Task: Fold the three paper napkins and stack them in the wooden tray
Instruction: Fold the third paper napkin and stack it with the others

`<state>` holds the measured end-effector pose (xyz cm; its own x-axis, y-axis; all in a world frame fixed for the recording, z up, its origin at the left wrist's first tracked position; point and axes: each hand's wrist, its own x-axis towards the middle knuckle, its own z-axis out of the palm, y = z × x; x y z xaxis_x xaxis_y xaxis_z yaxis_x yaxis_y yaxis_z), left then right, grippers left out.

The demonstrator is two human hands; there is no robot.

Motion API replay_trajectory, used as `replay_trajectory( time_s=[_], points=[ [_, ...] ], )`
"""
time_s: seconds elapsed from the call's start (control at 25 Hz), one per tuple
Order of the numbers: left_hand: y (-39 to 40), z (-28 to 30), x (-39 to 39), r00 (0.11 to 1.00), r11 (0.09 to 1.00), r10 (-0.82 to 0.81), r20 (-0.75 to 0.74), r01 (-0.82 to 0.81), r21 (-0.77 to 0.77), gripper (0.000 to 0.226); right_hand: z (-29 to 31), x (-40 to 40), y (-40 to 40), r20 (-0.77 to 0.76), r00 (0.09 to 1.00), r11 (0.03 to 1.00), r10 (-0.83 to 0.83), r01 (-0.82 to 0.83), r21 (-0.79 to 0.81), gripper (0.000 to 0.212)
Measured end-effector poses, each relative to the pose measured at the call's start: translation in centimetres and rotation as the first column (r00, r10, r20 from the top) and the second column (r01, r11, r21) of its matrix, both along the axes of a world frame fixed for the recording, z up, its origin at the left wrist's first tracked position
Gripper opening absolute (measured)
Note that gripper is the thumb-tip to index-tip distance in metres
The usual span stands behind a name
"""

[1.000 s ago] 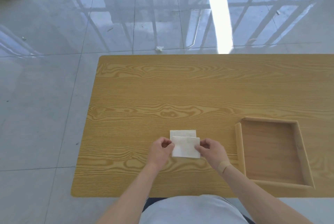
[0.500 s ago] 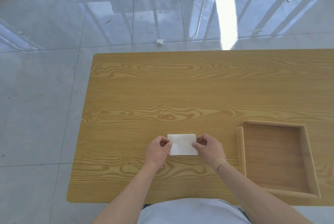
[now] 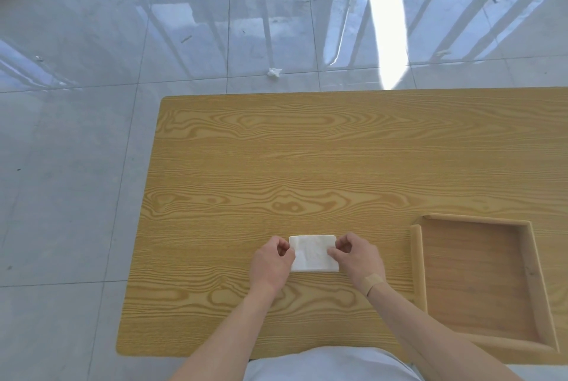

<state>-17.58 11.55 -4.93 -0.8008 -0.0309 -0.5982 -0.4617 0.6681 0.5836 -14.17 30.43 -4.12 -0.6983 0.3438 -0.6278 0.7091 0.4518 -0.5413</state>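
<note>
Landmark: wooden tray (image 3: 417, 260), on the table (image 3: 307, 159) at the person's right; all places below are given relative to it.
Napkin: white paper napkin (image 3: 313, 253), lying flat on the table, well left of the tray and level with its far half. Whether more sheets lie beneath it cannot be told.
Left hand: left hand (image 3: 270, 260) at the napkin's edge farther from the tray, fingers curled, thumb and fingertip pinching that edge.
Right hand: right hand (image 3: 358, 257) at the napkin's tray-side edge, fingers curled, pinching likewise. A plaster (image 3: 372, 282) sits at its wrist.
Step in hand (judged): closing or squaring a fold.
Doing it well: align both corners before pressing; run the crease flat from the middle outward; press lightly, as thin paper tears and skews easily.
Tray contents: bare wood inside; no napkin stacked yet.
Surroundings: crumpled white scrap (image 3: 274, 72) on the tiled floor (image 3: 76, 165), far beyond the table, well off from the tray.
Obstructions: nothing lies between napkin and tray; the tray's raised near-side wall must be cleared on transfer.
</note>
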Motion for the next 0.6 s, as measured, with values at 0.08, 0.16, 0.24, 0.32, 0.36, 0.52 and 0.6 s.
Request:
replay_trajectory(
  time_s=[0.08, 0.16, 0.24, 0.32, 0.36, 0.52, 0.6],
  points=[
    [0.05, 0.10, 0.01, 1.000, 0.999, -0.018, -0.014, 0.018, -0.033, 0.006, 0.01, -0.13, 0.00, 0.006, 1.000, 1.000, 0.021, -0.021, 0.018, 0.011],
    [0.11, 0.05, 0.03, 1.000, 0.999, -0.018, -0.022, 0.017, -0.036, 0.007, 0.05, -0.22, 0.03, 0.008, 1.000, 0.999, 0.025, -0.025, 0.023, 0.011],
    [0.08, 0.14, 0.00, 1.000, 1.000, 0.016, -0.008, -0.016, -0.016, 0.008, 0.03, -0.36, 0.06, 0.005, 1.000, 1.000, 0.020, -0.020, 0.012, 0.011],
    [0.01, 0.15, -0.06, 0.999, 0.999, 0.046, 0.005, -0.046, 0.000, 0.009, 0.03, -0.40, 0.09, 0.003, 1.000, 1.000, 0.009, -0.009, -0.004, 0.012],
    [0.00, 0.12, -0.09, 0.999, 0.999, 0.054, 0.006, -0.054, 0.003, 0.008, -0.01, -0.38, 0.10, 0.002, 1.000, 1.000, 0.006, -0.006, -0.009, 0.012],
    [-0.05, 0.29, -0.11, 1.000, 0.999, -0.012, -0.020, 0.011, -0.050, 0.006, -0.25, -0.28, -0.10, -0.003, 1.000, 1.000, 0.022, -0.022, 0.004, 0.013],
    [0.09, 0.41, -0.17, 0.998, 0.995, -0.048, -0.029, 0.045, -0.088, 0.007, -0.24, -0.37, -0.22, 0.000, 1.000, 1.000, 0.021, -0.021, 0.018, 0.015]
  ],
)
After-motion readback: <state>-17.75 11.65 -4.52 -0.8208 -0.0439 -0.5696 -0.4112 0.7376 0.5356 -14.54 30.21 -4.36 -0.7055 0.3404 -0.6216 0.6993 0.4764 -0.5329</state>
